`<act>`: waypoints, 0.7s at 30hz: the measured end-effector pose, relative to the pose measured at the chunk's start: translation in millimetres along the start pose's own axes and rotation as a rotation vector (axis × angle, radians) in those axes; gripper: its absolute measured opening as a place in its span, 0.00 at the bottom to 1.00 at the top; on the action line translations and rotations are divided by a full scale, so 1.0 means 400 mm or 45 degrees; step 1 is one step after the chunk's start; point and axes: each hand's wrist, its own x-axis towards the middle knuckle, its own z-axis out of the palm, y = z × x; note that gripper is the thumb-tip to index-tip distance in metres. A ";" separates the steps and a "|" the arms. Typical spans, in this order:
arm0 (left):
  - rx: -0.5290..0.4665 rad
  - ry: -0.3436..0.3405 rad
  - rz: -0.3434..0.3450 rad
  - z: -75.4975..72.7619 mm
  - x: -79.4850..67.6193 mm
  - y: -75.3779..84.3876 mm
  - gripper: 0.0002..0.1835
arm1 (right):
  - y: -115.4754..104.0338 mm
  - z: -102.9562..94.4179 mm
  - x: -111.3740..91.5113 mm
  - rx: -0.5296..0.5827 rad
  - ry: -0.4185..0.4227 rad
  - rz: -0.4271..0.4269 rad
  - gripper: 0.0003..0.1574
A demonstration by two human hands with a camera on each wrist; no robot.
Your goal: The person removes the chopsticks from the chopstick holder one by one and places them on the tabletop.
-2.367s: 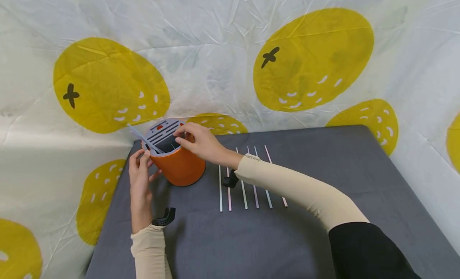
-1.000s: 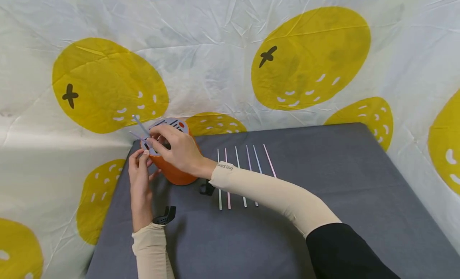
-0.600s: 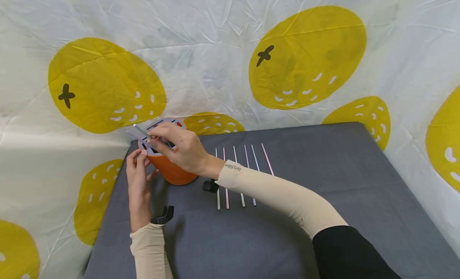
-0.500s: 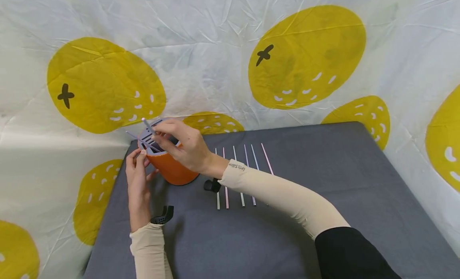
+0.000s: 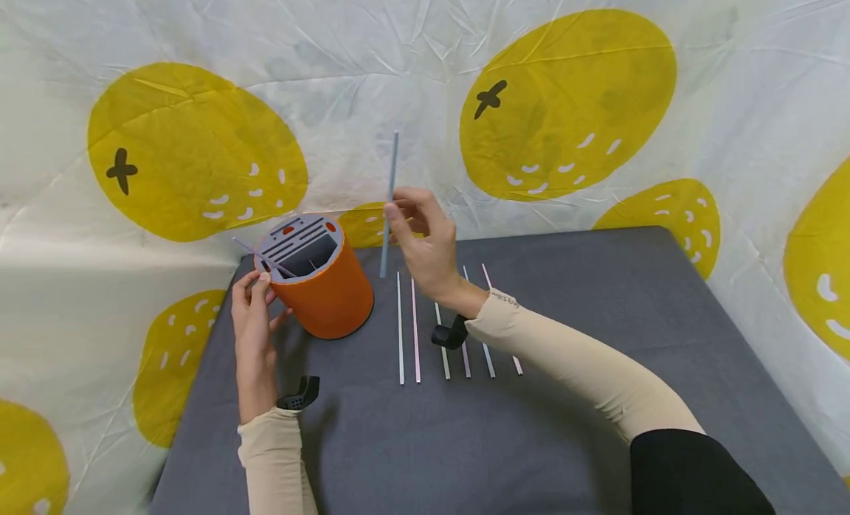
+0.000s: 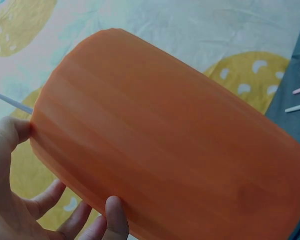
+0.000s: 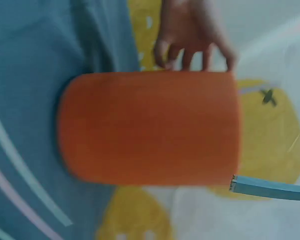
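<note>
In the head view an orange knife block with a grey slotted top stands at the table's back left. My left hand holds its left side, the thumb at the rim and the fingertips against the wall, as the left wrist view shows. My right hand pinches a light blue chopstick between thumb and fingers, nearly upright in the air right of the block. The chopstick's square end shows in the right wrist view. One lilac chopstick leans out of the block's left side.
Several pastel chopsticks lie side by side on the dark grey tablecloth, some partly behind my right wrist. A white curtain with yellow fruit prints hangs behind the table and along its left.
My right hand has taken the light blue chopstick from the block's left side, lifted it out and swung it to the right. My left hand stays at the block.
</note>
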 end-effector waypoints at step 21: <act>0.021 -0.002 -0.013 -0.003 0.005 -0.003 0.25 | 0.125 -0.410 -0.221 -0.444 0.078 0.817 0.14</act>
